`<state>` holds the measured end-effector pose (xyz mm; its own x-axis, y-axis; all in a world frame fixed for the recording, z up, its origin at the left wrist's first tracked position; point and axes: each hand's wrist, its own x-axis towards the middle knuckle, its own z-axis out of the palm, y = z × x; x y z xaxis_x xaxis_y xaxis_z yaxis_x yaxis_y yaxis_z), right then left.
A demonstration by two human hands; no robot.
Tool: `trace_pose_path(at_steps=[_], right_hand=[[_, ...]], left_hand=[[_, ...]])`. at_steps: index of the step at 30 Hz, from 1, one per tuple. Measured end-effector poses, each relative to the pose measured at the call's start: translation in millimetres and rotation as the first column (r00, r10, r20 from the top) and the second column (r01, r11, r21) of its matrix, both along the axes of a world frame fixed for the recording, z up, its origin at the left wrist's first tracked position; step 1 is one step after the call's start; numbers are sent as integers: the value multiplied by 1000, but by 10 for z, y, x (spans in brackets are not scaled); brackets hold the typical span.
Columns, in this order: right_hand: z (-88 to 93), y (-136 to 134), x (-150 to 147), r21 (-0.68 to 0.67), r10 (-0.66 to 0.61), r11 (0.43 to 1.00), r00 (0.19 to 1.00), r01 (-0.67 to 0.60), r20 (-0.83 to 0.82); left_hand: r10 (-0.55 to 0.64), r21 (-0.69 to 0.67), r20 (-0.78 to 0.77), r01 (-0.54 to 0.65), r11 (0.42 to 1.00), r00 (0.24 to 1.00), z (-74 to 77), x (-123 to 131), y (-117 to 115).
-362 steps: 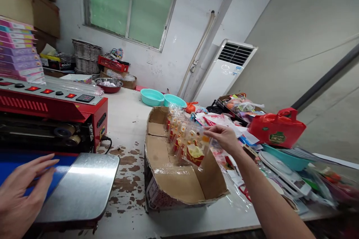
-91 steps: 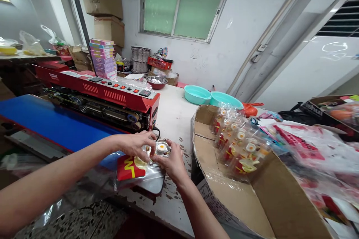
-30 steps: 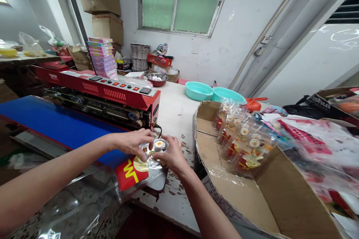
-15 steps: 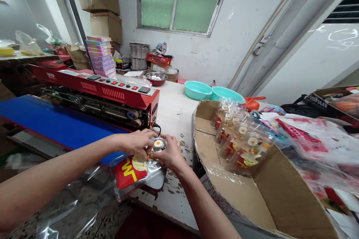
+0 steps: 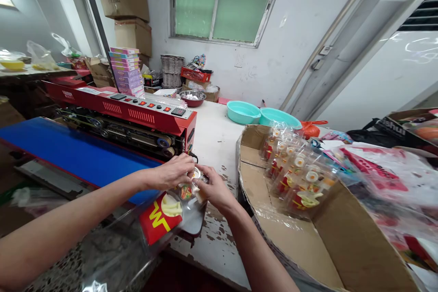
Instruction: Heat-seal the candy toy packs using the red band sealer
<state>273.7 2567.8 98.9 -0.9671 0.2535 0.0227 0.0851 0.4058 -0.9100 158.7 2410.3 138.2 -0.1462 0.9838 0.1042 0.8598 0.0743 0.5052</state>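
Observation:
Both hands meet over a clear plastic toy packet (image 5: 171, 210) that lies on the steel end plate (image 5: 195, 221) of a red sealing machine (image 5: 137, 114). The packet shows a red fries carton with a yellow M and small toy food pieces. My left hand (image 5: 171, 171) pinches the packet's top edge from the left. My right hand (image 5: 214, 188) grips the same edge from the right, fingers curled around the small pieces. Just to the right stands an open cardboard box (image 5: 308, 232) holding a row of several similar packets (image 5: 297, 171).
The machine's blue conveyor belt (image 5: 68, 150) runs off to the left. On the white table sit two teal basins (image 5: 242, 112), a metal bowl (image 5: 192, 97) and a stack of pink boxes (image 5: 127, 70). Loose bags and packaging (image 5: 376, 173) pile up at the right.
Over twelve seconds a packet went from my right hand above the box to the machine's end plate, both hands now on it. In the last second the hands closed tighter over the small pieces.

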Motion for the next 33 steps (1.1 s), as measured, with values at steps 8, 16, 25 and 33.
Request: trace_pose_path(at_steps=[8, 16, 25, 33], right_hand=[[-84, -39, 110, 12, -38, 999, 993, 40, -114], [106, -42, 56, -204, 134, 970, 991, -130, 5], [153, -52, 7, -612, 4, 787, 990, 84, 141], [189, -124, -9, -575, -174, 799, 983, 178, 64]], left_hand=[[90, 110, 90, -100, 989, 992, -153, -74, -43], [144, 162, 229, -183, 970, 963, -98, -33, 20], [315, 162, 453, -424, 891, 834, -103, -172, -114], [362, -187, 890, -504, 843, 276, -184, 248, -393]])
